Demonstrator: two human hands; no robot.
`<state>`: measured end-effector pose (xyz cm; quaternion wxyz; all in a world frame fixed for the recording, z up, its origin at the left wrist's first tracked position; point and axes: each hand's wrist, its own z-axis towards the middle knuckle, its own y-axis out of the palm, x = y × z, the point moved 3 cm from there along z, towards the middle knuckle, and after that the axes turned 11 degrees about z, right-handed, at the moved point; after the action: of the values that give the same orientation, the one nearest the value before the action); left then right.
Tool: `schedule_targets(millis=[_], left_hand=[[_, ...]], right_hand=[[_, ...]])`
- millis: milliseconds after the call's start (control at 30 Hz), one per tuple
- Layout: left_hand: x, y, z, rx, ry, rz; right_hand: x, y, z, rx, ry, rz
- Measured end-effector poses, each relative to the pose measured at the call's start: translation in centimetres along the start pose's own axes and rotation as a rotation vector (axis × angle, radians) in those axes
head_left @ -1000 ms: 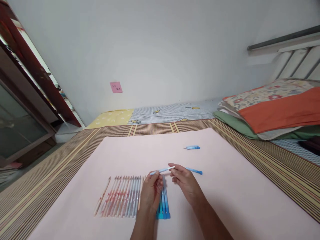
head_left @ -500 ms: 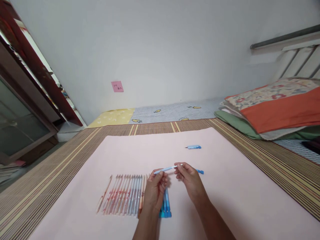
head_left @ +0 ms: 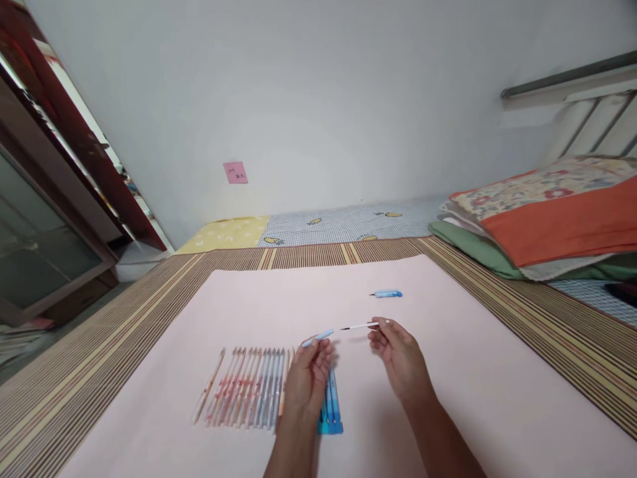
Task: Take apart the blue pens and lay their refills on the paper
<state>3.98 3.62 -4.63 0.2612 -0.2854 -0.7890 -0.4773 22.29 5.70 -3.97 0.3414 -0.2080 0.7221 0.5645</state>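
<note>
My left hand pinches a short light-blue pen barrel piece just above the pink sheet. My right hand pinches a thin white refill with a dark tip that points left, a small gap away from the barrel piece. A row of several pens, pink and pale, lies on the sheet left of my left hand. Blue pens lie partly under my left wrist. A separate blue pen part lies further back on the sheet.
The pink sheet lies on a striped mat. Folded bedding with an orange and floral cover sits at the right. A dark wood cabinet with glass stands at the left. A pink sticky note is on the wall.
My right hand has drawn the white refill out of the blue barrel and moved right; the two parts are now apart. The blue piece seen behind my right hand is now hidden.
</note>
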Motion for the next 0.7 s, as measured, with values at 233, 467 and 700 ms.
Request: schedule_targets(millis=[233,467,700], left_hand=[[-0.4,0.0,0.0,-0.050,-0.024,0.012],[-0.1,0.5,0.0,-0.082,0.011,0.036],[-0.2,0.8,-0.4,-0.159,0.033,0.221]], right_hand=[[2.3,1.2,-0.2,-0.132,0.046,-0.209],[3.6,2.6,-0.9,-0.263,0.015,-0.339],[0.7,2.7,-1.5,-0.310,-0.174,-0.522]])
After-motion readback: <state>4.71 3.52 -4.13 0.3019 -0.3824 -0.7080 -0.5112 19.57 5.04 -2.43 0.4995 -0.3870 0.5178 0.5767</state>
